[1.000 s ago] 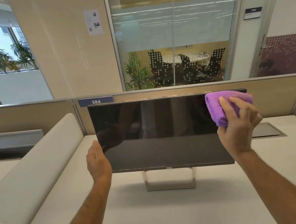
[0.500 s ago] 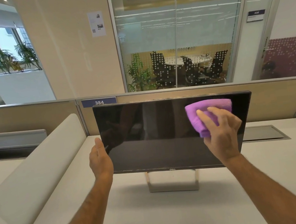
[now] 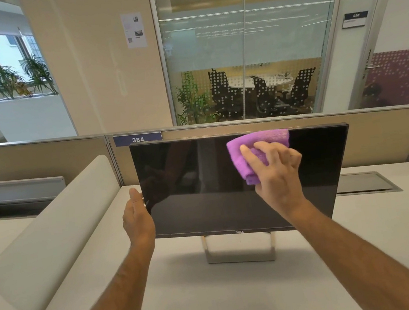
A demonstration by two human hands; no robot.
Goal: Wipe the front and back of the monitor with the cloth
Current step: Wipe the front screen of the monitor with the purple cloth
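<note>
A black Dell monitor [image 3: 203, 196] stands on a silver stand [image 3: 239, 250] in the middle of the white desk [image 3: 243, 300], with its dark screen facing me. My right hand [image 3: 277, 179] holds a folded purple cloth [image 3: 256, 142] against the upper middle-right of the screen. Its fingers are spread over the cloth and its thumb is hidden. My left hand [image 3: 136, 216] rests against the monitor's left edge, fingers straight and pointing up. The back of the monitor is out of sight.
A tan partition [image 3: 378, 137] with a "384" label [image 3: 138, 139] runs behind the monitor. White curved dividers [image 3: 59, 226] flank the desk. A grey cable hatch [image 3: 365, 183] lies flush at the right rear. A glass-walled meeting room is beyond.
My right hand has slid the cloth leftward along the top of the screen, from the upper right corner to right of centre. My left hand has stayed at the left edge.
</note>
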